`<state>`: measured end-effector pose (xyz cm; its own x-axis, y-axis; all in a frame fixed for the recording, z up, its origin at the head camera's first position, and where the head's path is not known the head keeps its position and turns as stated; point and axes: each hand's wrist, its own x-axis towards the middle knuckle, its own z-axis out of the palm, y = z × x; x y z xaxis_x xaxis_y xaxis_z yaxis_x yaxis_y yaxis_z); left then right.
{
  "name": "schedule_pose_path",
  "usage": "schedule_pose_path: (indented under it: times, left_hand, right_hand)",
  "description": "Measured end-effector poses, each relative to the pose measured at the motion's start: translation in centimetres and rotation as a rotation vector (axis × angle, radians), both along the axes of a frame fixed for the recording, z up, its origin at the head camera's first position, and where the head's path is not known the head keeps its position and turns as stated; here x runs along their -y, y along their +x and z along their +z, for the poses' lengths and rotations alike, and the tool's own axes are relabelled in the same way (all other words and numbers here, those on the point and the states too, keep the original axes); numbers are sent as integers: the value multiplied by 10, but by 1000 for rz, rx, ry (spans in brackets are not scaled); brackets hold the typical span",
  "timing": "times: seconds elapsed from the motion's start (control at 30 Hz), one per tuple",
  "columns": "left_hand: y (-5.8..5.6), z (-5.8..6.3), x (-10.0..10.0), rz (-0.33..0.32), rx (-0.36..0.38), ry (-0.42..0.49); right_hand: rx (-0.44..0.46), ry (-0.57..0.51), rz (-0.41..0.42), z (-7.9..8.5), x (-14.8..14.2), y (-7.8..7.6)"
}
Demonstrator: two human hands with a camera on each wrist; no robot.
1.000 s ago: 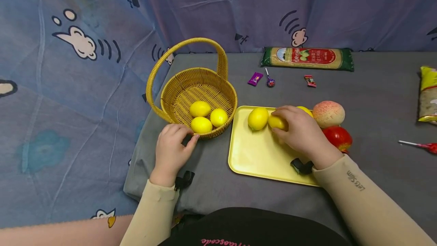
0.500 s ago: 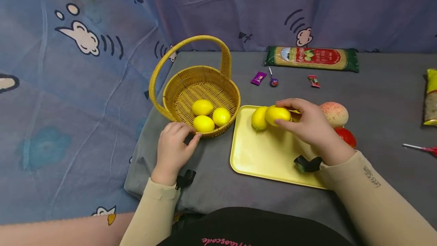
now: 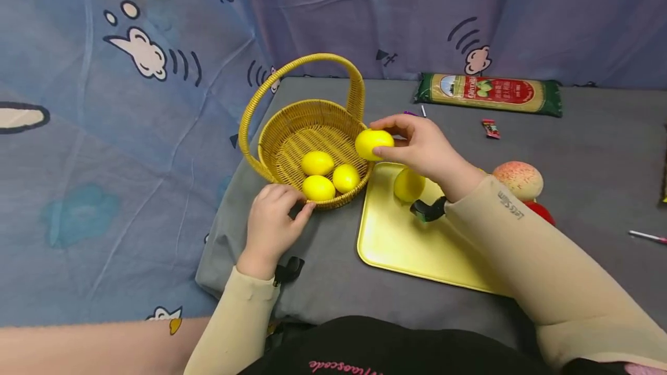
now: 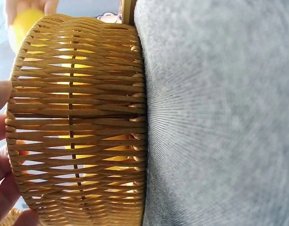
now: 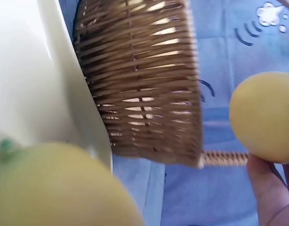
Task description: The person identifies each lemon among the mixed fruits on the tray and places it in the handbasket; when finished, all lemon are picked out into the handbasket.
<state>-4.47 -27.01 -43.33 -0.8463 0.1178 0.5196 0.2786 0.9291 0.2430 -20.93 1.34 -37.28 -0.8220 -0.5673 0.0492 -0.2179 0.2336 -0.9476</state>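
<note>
Head view: my right hand (image 3: 424,146) grasps a lemon (image 3: 371,144) between thumb and fingers, at the right rim of the wicker basket (image 3: 292,123). My left hand (image 3: 275,221) pinches the basket's near rim. Three lemons (image 3: 319,188) lie inside, near side; another lemon (image 3: 409,185) rests on the yellow tray (image 3: 411,247), right.

Left wrist view: my left fingers line the rim.

Right wrist view: the grasped lemon is raised off the tray.

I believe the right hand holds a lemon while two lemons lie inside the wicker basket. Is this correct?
Not quite: the head view shows three lemons, not two, inside the wicker basket. The right hand does hold a lemon.
</note>
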Motion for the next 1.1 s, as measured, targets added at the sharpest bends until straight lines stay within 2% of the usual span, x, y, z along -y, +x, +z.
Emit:
schedule_pose_path:
  times: [0.1, 0.27, 0.37, 0.5, 0.93, 1.1]
  left_hand:
    - [0, -1, -2, -10, 0, 2]
    - [0, -2, -4, -23, -8, 4]
    - [0, -1, -5, -33, -14, 2]
    - [-1, 0, -5, -33, -22, 3]
    - [-1, -1, -1, -10, -19, 14]
    - [-1, -1, 0, -1, -11, 16]
  right_hand:
    - [-79, 46, 47, -7, 17, -6]
    - [-302, 200, 130, -22, 37, -8]
    - [-397, 254, 145, -25, 42, -9]
    - [-480, 315, 156, -25, 46, -11]
    - [-532, 521, 249, -14, 61, -14]
    - [-520, 547, 262, -13, 62, -13]
